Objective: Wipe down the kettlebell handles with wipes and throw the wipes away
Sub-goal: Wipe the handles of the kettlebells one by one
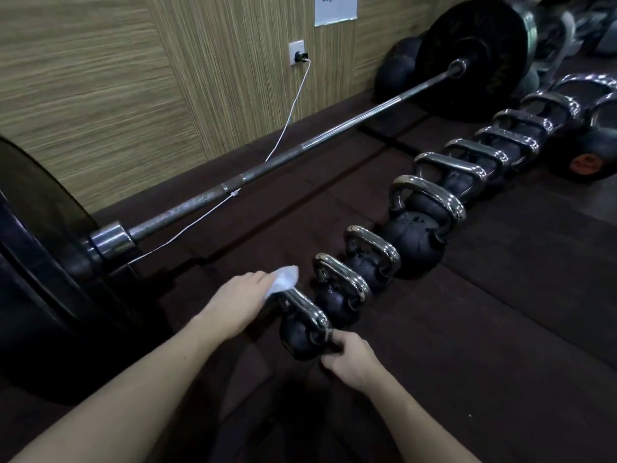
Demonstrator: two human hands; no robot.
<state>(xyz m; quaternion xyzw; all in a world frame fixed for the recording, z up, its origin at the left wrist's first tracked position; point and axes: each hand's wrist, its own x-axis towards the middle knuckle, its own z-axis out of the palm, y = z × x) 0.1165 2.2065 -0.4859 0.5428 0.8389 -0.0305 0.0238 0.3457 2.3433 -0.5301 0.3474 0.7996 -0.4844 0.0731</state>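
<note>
Several black kettlebells with chrome handles stand in a row on the dark floor, running from the near centre to the far right. The nearest kettlebell [300,332] is the smallest. My left hand [240,304] presses a white wipe [283,280] against the far end of its chrome handle [309,309]. My right hand [350,357] grips the near side of that same kettlebell at the base of the handle. The second kettlebell [337,292] stands just beyond, untouched.
A loaded barbell [300,150] lies along the wooden wall to the left, with large black plates [474,58] at both ends. A white charger cable [287,121] hangs from a wall socket across the bar. Another kettlebell with an orange mark [584,162] sits far right.
</note>
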